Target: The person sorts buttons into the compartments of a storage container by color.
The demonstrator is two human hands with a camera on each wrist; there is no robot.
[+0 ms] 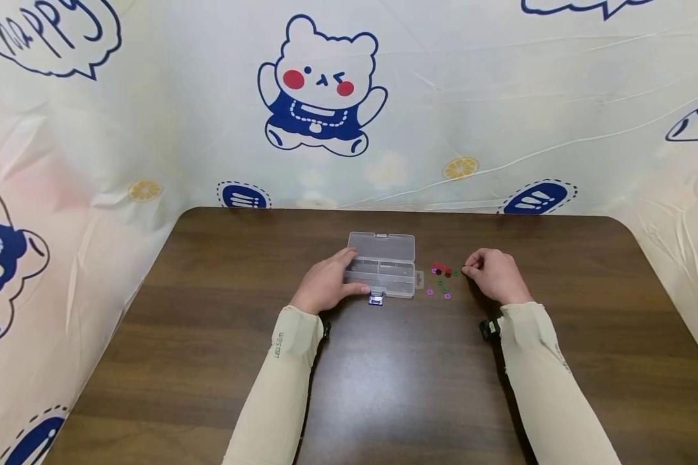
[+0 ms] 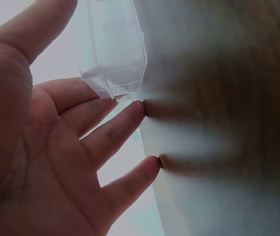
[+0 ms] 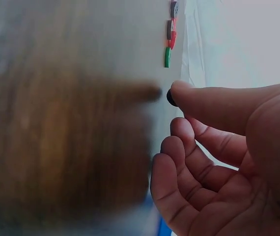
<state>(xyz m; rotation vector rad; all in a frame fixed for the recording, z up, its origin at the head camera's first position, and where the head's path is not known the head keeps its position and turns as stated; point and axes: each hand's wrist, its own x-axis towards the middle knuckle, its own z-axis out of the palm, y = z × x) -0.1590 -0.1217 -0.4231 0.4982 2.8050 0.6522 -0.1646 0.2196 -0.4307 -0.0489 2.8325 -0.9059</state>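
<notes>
A clear plastic compartment box (image 1: pixel 397 286) lies on the table with its lid (image 1: pixel 381 246) folded back. My left hand (image 1: pixel 326 281) holds its left side, thumb at the front edge and index finger by the lid. Two lower fingertips touch the table in the left wrist view, beside the box's corner (image 2: pixel 115 73). Right of the box are several small button-like pieces (image 1: pixel 447 296) in red, purple, green and black. Just beyond them, my right hand (image 1: pixel 494 274) pinches a small black button (image 3: pixel 171 98) between thumb and index finger. The index fingertip is mostly hidden.
A small shiny blue object (image 1: pixel 375 299) sits against the box's front edge. The box has a hanging tab (image 1: pixel 419 279) on its right side. The brown wooden table (image 1: pixel 384 387) runs back to a patterned curtain (image 1: pixel 442 97).
</notes>
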